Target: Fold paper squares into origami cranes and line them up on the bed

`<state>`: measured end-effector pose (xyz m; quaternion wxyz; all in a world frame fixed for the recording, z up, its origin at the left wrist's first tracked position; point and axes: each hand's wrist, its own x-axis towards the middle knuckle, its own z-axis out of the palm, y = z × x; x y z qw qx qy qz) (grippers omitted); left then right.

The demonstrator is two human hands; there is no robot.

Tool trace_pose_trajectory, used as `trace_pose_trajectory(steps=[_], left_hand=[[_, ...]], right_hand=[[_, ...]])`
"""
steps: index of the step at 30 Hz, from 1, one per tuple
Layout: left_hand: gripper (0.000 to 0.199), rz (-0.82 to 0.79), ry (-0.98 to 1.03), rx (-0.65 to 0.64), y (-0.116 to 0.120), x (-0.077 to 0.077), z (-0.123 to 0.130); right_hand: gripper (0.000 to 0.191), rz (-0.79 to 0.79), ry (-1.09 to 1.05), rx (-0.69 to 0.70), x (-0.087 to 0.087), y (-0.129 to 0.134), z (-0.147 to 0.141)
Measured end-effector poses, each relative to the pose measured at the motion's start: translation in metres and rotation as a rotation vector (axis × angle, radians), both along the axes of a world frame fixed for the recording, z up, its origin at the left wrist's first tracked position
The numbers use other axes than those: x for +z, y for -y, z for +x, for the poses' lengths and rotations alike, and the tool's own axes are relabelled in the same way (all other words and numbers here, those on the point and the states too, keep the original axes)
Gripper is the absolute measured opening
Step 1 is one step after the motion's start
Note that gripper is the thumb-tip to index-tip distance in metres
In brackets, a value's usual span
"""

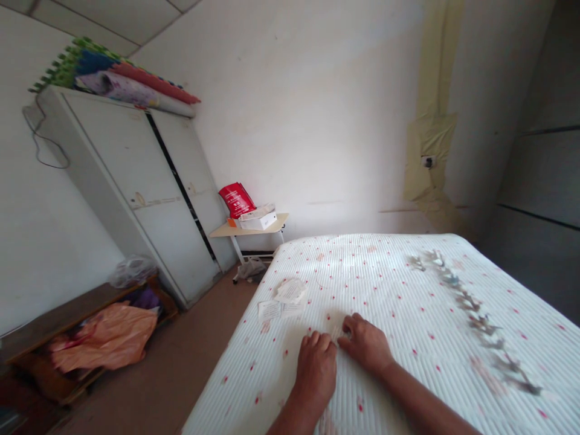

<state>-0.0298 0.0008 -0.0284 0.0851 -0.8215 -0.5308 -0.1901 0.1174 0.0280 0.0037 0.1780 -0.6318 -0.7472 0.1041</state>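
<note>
R forearm (426,399) & L forearm (291,417) come in nearest, low over the bed (394,290). L hand (316,362) & R hand (367,341) are approx. side by side, fingers curled, palms down. A pale scrap (335,330), prob. paper, shows betw. the fingertips, just R of the L hand & L of the R hand; can't tell if either grips it, nor which way its long axis runs.

Wavy-edged paper (290,291) & two rectangular slips (270,310) lie beyond the hands, off to the L; L hand's nearer. Wavy one sits at the far edge of the slips, which lie approx. end to end, long way across the bed.

Row of small folded figures (475,320), poss. paper, blurred, is well R of the R hand, running diag. from far/centre to near/R. R hand's nearer, and R hand + forearm stand betw. it & the L hand.

Past the bed's far L corner: small desk (217,230) w/ red bag (236,199) & white box (259,221). Far L: grey cabinet (131,157), rolled mat (136,93) on top. Wall socket (428,161) far R.
</note>
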Motion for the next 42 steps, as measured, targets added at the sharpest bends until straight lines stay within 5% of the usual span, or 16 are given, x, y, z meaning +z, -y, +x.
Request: trace_pose_trajectory(steps=[42], left_hand=[[0.016,-0.037,0.012,0.01,0.001,0.004,-0.001]], right_hand=[[0.021,-0.114,-0.103,-0.086,-0.003,-0.019,0.017]])
